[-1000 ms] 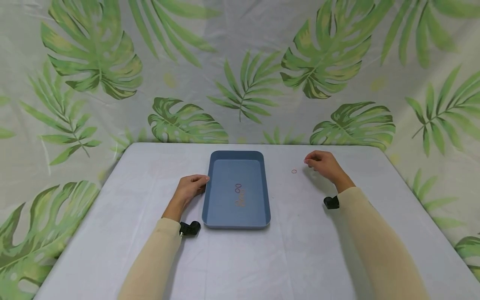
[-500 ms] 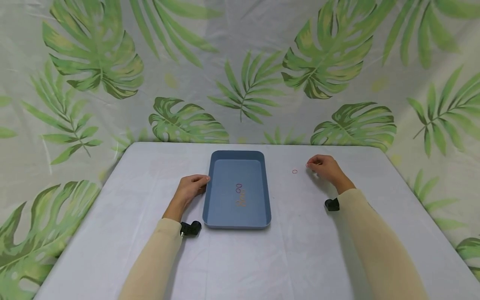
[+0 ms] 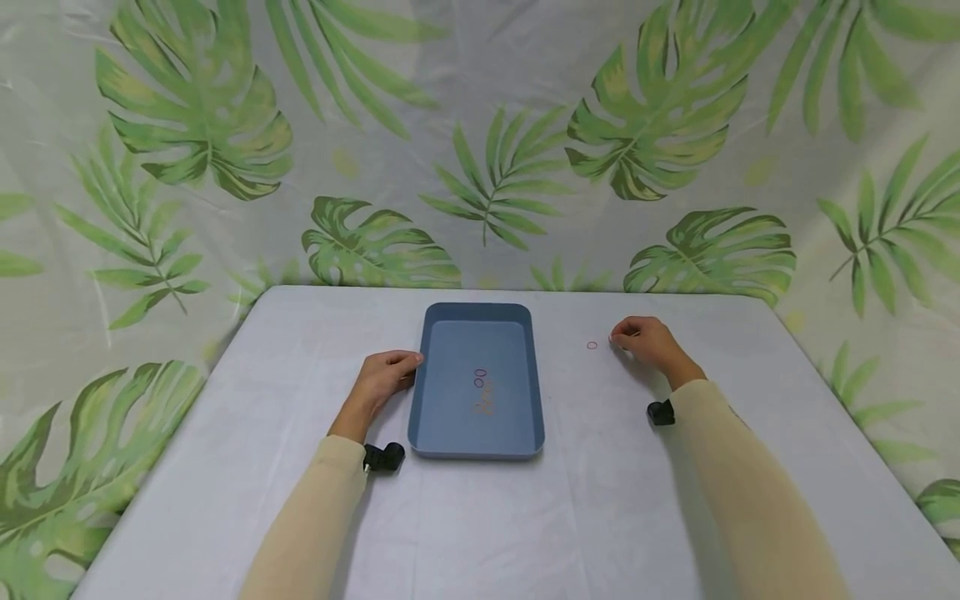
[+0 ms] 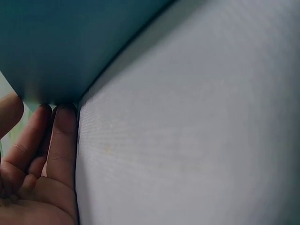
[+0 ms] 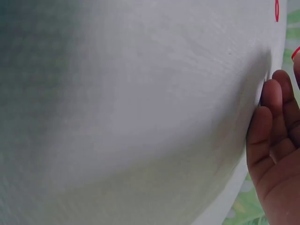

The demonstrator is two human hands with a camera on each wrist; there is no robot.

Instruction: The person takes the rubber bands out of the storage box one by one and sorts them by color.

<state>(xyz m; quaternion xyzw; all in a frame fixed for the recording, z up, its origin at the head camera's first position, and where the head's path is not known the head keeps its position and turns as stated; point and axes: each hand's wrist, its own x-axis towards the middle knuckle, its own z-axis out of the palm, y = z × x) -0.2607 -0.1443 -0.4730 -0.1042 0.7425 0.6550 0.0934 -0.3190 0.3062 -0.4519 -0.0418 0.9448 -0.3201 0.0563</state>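
A blue tray (image 3: 476, 437) lies on the white table, holding two red rings (image 3: 480, 377) and several tan bands (image 3: 483, 400). My left hand (image 3: 379, 382) is at the tray's left rim; in the left wrist view its extended fingers (image 4: 62, 136) touch the outer wall of the tray (image 4: 70, 47). Right of the tray, my right hand (image 3: 655, 343) pinches a small red ring (image 5: 295, 53) between thumb and a finger, the other fingers (image 5: 272, 108) low against the cloth. Another red ring (image 3: 592, 345) lies just left of that hand.
White cloth (image 3: 480, 525) covers the table. Behind and beside it hangs a leaf-print cloth (image 3: 517, 83). A small black device sits at each wrist, the left one (image 3: 384, 457) near the tray's lower left corner.
My right hand has moved slightly down, nearer the table, with the red ring still pinched. My left hand stays at the tray's rim. The head view has shifted slightly.
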